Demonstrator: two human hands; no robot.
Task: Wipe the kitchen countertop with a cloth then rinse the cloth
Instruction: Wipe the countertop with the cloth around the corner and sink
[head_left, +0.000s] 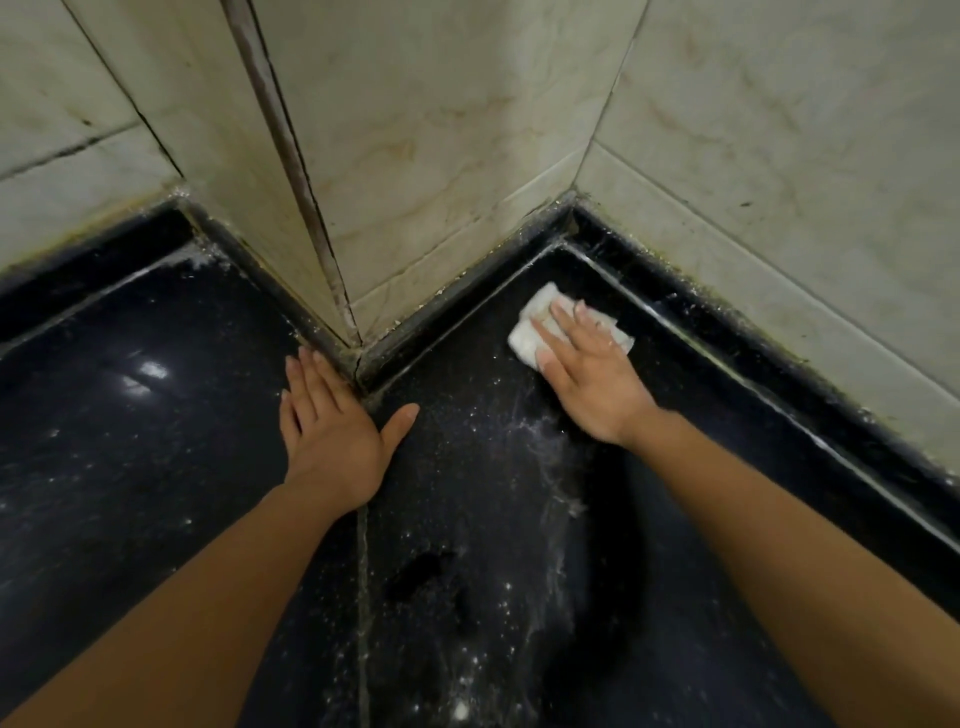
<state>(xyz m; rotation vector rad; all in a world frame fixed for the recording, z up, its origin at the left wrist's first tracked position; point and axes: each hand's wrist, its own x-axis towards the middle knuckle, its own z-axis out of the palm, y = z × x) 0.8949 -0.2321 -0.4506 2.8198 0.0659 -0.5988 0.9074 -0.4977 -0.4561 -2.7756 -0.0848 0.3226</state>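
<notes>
Black countertop (156, 467): flat right hand (587, 364) presses white cloth (530, 332).

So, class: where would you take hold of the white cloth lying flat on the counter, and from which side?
Probably the thick folded left edge of the cloth, from above and the open counter side. It lies flat near the wall, under the straight fingers of the right hand, so curling fingers and thumb round that fold should gather it.
</notes>
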